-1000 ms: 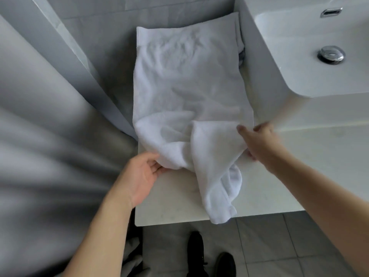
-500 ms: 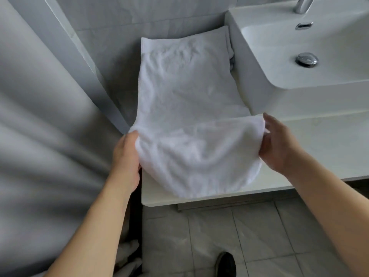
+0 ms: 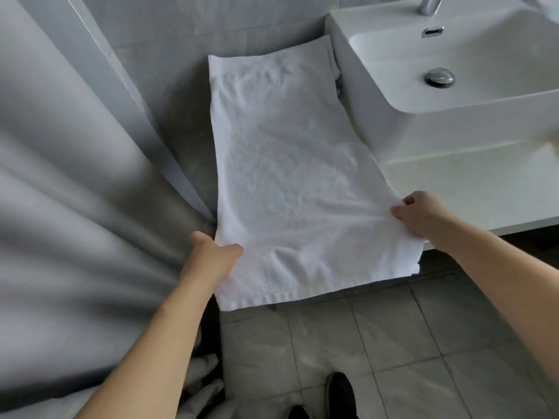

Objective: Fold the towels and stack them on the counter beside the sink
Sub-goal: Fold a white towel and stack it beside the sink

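towel (image 3: 284,176): white terry rectangle, lying flat along your table (image 3: 472,192), near end hanging over the edge
left hand (image 3: 211,255): grip pinching the left edge
right hand (image 3: 420,216): grip clenched on the right edge
sink (image 3: 378,95): smooth white basin, touching the towel

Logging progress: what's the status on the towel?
Left hand, right hand gripping towel edges. Towel spread flat, overhanging counter. Nothing in the way.

Light: soft, even, moderately bright.
Blur: grey curtain (image 3: 69,213) at left smeared.
Edges: wide-angle bending.
Glare: none.
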Available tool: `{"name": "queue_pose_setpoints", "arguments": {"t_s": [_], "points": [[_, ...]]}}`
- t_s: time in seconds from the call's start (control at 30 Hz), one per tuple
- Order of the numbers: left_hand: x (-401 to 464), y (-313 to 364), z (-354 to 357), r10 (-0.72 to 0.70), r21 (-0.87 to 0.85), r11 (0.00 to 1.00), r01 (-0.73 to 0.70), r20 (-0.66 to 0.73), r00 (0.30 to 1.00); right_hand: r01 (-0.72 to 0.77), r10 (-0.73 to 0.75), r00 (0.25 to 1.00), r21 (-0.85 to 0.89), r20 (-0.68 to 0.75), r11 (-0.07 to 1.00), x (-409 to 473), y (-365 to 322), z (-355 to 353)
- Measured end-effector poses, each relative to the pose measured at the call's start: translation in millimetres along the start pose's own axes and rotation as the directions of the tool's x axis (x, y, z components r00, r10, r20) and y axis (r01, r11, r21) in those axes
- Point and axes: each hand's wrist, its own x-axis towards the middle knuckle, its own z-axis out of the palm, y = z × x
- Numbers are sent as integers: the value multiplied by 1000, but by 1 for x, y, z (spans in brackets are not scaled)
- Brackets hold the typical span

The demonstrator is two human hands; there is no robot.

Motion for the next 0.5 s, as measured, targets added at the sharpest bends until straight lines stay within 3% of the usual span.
{"name": "queue_pose_setpoints", "arguments": {"t_s": [0.07,0.13,0.2,0.27,0.3,0.37,0.43,0.5], "points": [[-4,-1,9,125,264,960,-90,-118,985,61,-84,991,-210,-100,976,-3,1,7],[-6,10,22,342,365,896,-253,-204,917,185,-279,938,-383,-204,905,-9,-5,21],[0,29,41,517,427,804,-414,-158,841,370,-509,838,-480,-197,795,-12,-19,37],[12,44,61,631,563,647,-514,-17,775,526,-647,760,-519,-69,674,-3,-36,53],[20,48,70,647,607,582,-540,57,761,571,-678,735,-529,-11,628,6,-44,60],[36,43,80,603,655,550,-518,118,789,616,-711,702,-545,53,568,29,-59,68],[47,29,83,561,690,562,-456,87,823,619,-716,694,-570,74,540,58,-66,70],[53,19,83,575,701,553,-450,70,815,585,-680,727,-599,89,547,84,-61,70]]}}
